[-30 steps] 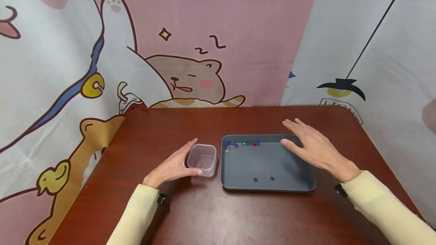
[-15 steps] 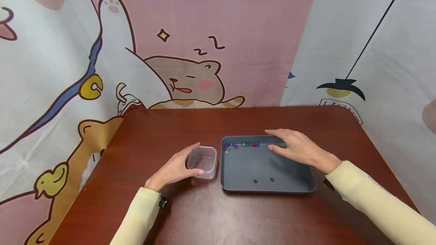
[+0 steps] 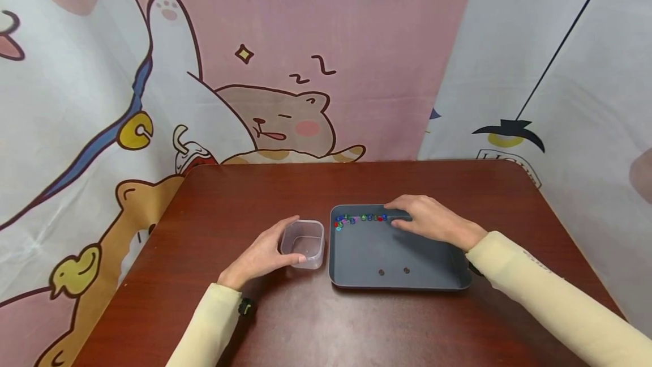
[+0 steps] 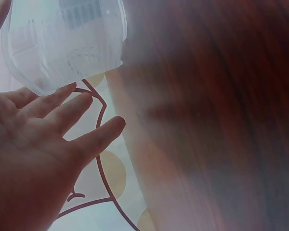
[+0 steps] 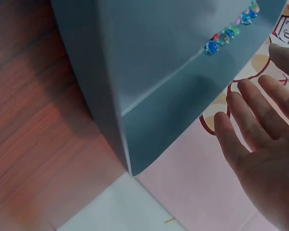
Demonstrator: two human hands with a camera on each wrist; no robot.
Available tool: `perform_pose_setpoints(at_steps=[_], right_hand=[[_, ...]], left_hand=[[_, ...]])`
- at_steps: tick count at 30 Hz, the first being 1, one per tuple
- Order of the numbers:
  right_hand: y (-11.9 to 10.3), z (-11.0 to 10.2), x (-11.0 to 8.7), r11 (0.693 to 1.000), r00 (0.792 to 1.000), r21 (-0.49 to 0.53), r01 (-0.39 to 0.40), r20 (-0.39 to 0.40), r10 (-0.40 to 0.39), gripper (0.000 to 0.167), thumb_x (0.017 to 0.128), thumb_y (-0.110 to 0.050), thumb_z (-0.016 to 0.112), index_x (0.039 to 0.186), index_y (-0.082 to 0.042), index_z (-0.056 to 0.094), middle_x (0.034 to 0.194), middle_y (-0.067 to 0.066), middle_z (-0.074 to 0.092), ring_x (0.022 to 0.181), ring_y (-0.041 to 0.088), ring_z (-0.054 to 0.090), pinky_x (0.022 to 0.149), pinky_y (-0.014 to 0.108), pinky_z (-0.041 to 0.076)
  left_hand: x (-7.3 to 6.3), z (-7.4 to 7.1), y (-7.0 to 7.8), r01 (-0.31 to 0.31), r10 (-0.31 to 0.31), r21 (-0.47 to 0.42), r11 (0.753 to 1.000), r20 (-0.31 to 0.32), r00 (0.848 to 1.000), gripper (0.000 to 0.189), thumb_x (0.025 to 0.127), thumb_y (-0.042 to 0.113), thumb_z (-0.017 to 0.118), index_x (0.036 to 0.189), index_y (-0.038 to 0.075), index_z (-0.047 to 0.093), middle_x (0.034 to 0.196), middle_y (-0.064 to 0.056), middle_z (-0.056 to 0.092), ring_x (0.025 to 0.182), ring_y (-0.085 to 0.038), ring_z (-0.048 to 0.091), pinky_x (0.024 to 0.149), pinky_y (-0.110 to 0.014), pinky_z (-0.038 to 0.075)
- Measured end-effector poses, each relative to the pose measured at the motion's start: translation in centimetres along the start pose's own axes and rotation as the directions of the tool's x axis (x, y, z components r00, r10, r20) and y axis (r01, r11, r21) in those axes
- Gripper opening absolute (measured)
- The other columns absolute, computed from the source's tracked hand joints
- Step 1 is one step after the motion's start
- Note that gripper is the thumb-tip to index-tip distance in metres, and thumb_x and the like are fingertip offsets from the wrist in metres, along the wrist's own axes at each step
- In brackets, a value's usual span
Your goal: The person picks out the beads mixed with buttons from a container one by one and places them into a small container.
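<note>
In the head view, my left hand holds a clear square plastic container, thumb at its near side and fingers along the far left side. The left wrist view shows the fingers spread against the container. To its right lies a shallow grey tray. Small colourful glassy beads are gathered along the tray's far left edge. Over the far side of the tray, my right hand hovers with extended fingers, holding nothing; the right wrist view shows it apart from the beads.
Two small dark round pieces lie near the tray's front edge. Everything rests on a reddish-brown wooden table. A cartoon-printed cloth hangs behind the table's far edge.
My right hand has moved left over the tray, from its right side towards the beads, and come lower. The left hand and container stay in place.
</note>
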State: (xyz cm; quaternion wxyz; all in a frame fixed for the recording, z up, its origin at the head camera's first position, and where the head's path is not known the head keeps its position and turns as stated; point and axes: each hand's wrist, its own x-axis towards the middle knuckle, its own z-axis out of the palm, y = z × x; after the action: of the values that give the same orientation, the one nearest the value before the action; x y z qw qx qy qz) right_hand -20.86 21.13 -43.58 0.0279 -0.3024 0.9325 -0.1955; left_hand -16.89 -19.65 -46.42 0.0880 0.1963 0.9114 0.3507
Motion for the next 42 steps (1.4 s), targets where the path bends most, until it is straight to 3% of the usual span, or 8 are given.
perform_pose_setpoints(at_steps=[8, 20, 42], right_hand=[[-0.1, 1.0, 0.8, 1.000, 0.998, -0.025, 0.004, 0.068, -0.003, 0.041, 0.095, -0.018, 0.078, 0.133, -0.005, 0.069, 0.130, 0.012, 0.068, 0.115, 0.029, 0.067, 0.091, 0.049, 0.056], [-0.5, 1.8, 1.7, 0.999, 0.996, -0.036, 0.027, 0.090, -0.024, 0.039, 0.094, -0.011, 0.077, 0.131, -0.002, 0.070, 0.130, 0.015, 0.069, 0.115, 0.031, 0.068, 0.088, 0.046, 0.058], [-0.6, 2.7, 1.9, 0.996, 0.999, -0.089, 0.023, 0.039, -0.020, 0.029, 0.088, 0.001, 0.079, 0.117, -0.002, 0.077, 0.113, 0.012, 0.074, 0.101, 0.027, 0.072, 0.072, 0.036, 0.059]], left_hand=[[0.0, 0.0, -0.1, -0.019, 0.019, 0.035, 0.999, -0.007, 1.000, 0.097, 0.080, 0.049, 0.088, 0.158, 0.015, 0.041, 0.152, -0.005, 0.052, 0.131, -0.023, 0.055, 0.110, -0.049, 0.044], [-0.2, 0.0, -0.1, -0.041, 0.041, 0.012, 0.999, -0.013, 0.999, 0.097, 0.080, 0.051, 0.088, 0.156, 0.013, 0.042, 0.149, -0.007, 0.054, 0.125, -0.023, 0.058, 0.107, -0.049, 0.046], [-0.1, -0.1, 0.0, -0.052, 0.052, -0.001, 0.999, -0.010, 0.999, 0.096, 0.080, 0.049, 0.088, 0.156, 0.013, 0.041, 0.146, -0.007, 0.056, 0.121, -0.022, 0.059, 0.105, -0.049, 0.048]])
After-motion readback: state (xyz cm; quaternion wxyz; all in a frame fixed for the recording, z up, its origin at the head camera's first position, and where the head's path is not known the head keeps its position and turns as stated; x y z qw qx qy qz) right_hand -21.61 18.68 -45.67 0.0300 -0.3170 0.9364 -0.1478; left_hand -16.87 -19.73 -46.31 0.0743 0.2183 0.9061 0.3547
